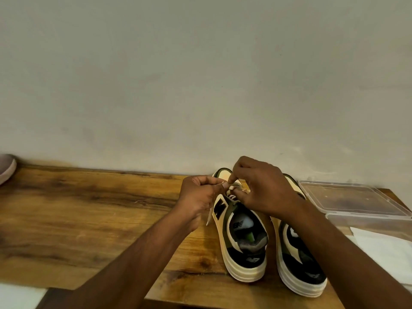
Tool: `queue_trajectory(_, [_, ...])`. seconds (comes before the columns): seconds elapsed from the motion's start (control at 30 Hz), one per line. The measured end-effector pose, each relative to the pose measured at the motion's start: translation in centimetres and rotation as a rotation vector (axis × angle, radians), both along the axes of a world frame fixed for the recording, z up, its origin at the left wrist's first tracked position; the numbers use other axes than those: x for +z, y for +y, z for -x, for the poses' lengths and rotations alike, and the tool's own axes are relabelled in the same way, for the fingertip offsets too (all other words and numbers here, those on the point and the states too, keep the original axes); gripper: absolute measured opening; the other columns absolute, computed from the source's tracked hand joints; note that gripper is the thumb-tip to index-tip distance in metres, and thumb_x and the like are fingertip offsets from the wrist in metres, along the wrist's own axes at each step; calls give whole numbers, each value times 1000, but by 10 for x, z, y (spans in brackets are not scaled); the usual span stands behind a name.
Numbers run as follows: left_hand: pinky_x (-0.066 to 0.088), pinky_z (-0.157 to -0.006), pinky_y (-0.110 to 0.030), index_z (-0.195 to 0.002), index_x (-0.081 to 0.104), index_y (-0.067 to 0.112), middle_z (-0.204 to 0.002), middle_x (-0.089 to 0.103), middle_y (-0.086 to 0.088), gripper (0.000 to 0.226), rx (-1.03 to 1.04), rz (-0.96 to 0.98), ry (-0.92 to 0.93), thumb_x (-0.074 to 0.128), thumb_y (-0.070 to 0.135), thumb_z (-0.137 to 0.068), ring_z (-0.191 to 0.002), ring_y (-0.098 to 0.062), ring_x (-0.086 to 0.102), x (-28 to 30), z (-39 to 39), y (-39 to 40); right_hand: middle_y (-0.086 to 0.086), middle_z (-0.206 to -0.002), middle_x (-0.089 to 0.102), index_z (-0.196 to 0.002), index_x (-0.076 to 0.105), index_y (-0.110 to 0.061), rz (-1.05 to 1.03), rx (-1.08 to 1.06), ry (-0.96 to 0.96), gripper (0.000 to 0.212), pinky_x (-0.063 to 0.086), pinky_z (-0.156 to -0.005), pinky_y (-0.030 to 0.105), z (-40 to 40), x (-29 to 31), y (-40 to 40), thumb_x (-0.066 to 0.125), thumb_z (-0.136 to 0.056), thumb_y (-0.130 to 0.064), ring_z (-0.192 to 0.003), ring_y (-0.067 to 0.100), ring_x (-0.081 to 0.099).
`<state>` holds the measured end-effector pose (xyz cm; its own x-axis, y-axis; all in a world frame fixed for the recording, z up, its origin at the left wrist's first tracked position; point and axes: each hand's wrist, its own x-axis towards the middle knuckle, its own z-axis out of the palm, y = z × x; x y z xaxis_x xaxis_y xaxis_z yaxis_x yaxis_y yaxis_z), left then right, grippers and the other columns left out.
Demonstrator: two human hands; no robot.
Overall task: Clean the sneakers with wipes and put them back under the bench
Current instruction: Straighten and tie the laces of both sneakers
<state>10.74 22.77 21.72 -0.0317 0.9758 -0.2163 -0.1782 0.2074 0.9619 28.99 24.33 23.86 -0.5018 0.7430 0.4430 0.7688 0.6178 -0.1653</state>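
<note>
Two cream, olive and black sneakers stand side by side on the wooden bench (89,208), heels toward me. Over the left sneaker (243,239) both hands work at the laces. My left hand (197,198) pinches a cream lace (210,216), whose loose end hangs down beside the shoe. My right hand (260,188) pinches the laces near the tongue, and hides the front of that shoe. The right sneaker (298,264) lies partly under my right forearm. A white wipe or cloth (383,248) lies at the right edge.
A clear plastic box (354,199) sits on the bench to the right of the sneakers, against the pale wall (200,74). At the far left edge the toe of a pinkish-grey shoe (6,167) pokes into view. The bench's front edge runs just below the heels.
</note>
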Motion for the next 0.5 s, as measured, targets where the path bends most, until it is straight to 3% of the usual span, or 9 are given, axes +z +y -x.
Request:
queue_trajectory(0.07, [36, -36, -16, -97, 76, -2, -62, 70, -3, 13, 3, 54, -24, 81, 3, -86, -37, -3, 49, -2, 1, 2, -13, -107, 57, -100, 72, -30, -84, 44, -24, 19, 51, -56, 35, -1, -2, -4, 79, -82, -30, -72, 13, 59])
queue_trajectory(0.17, [26, -40, -20, -90, 78, 3, -70, 68, -9, 11, 24, 99, -21, 85, 6, -82, -45, -7, 37, -8, 3, 8, -7, -108, 59, -105, 72, -29, -152, 99, 3, 20, 48, -50, 32, -3, -4, -5, 78, -86, -23, -69, 13, 55])
queue_trajectory(0.27, [26, -39, -20, -88, 78, 3, -70, 67, -9, 5, 24, 133, -53, 81, 3, -84, -47, -8, 36, -9, 2, 9, -3, -103, 60, -102, 76, -26, -220, 165, -44, 11, 48, -48, 33, -5, -6, -6, 68, -94, -25, -65, 16, 54])
queue_trajectory(0.37, [26, -38, -19, -86, 78, 3, -71, 66, -9, 5, 4, 149, -93, 81, 2, -83, -47, -7, 36, -8, 1, 7, -1, -97, 62, -91, 75, -23, -261, 179, -31, 22, 46, -46, 33, -6, -5, -7, 58, -100, -31, -61, 19, 54])
queue_trajectory(0.5, [28, -39, -19, -95, 78, 0, -72, 67, -7, 12, -2, 172, -108, 80, 5, -85, -48, -7, 38, -9, -2, 7, -3, -97, 61, -81, 74, -24, -219, 208, -67, 5, 47, -47, 33, -9, -6, -6, 76, -85, -22, -61, 17, 53])
